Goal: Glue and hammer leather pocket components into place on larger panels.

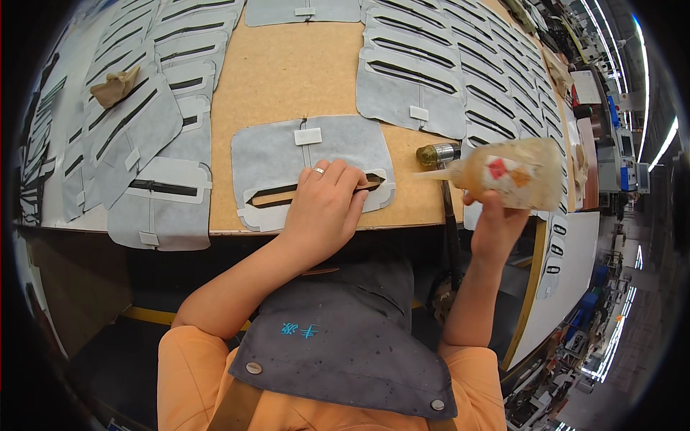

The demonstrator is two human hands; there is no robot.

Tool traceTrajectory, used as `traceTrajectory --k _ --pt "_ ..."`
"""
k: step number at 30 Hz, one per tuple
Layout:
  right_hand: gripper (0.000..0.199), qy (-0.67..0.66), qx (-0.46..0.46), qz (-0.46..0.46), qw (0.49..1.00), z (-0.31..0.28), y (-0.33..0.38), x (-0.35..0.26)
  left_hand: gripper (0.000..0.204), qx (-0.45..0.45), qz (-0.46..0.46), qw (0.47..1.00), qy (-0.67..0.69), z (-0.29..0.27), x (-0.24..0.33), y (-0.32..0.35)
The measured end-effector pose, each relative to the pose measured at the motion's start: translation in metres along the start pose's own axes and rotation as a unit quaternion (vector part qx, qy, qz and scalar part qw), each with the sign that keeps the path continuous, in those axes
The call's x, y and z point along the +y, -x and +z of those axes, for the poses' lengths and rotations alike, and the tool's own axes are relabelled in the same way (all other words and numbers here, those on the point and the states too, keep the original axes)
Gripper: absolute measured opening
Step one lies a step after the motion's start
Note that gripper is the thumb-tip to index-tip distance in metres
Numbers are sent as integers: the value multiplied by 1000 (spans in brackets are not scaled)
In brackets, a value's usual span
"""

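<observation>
The left hand (327,194), half-curled, grip unclear, lay on the grey panel (345,147) beneath it, probably limp, best steadied flat; the right hand (497,219) was closed around a bottle (528,174), seemingly squeezable, best held mid-body.

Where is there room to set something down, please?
Mainly tan tabletop, between the left panels and right panels, beyond the centre panel under the left hand; a narrower strip borders that panel's left. Both sides are crowded.
</observation>
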State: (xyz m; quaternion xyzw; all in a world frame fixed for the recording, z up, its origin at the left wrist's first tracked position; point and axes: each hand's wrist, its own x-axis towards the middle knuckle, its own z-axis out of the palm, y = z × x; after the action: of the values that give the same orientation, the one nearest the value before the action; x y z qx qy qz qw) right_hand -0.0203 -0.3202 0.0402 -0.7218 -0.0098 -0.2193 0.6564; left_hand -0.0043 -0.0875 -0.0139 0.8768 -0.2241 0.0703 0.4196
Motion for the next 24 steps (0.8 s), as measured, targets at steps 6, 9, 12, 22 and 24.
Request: traceTrajectory --k 6,9,12,22,24 --pt "71 -576 32 41 816 -82 -24 -35 22 26 -6 999 -31 -36 -31 -30" --pt "76 -578 48 52 813 -72 -20 -28 28 1 -17 985 -170 -59 -57 -52" --pt "76 -544 40 92 833 -54 -12 -12 38 -127 -114 979 -110 -76 -70 -63" --pt "65 -461 66 164 870 -23 2 11 30 4 -121 975 184 -100 -22 -19" --pt "61 -476 41 171 862 -20 -1 19 30 73 -171 942 279 -99 -12 3"
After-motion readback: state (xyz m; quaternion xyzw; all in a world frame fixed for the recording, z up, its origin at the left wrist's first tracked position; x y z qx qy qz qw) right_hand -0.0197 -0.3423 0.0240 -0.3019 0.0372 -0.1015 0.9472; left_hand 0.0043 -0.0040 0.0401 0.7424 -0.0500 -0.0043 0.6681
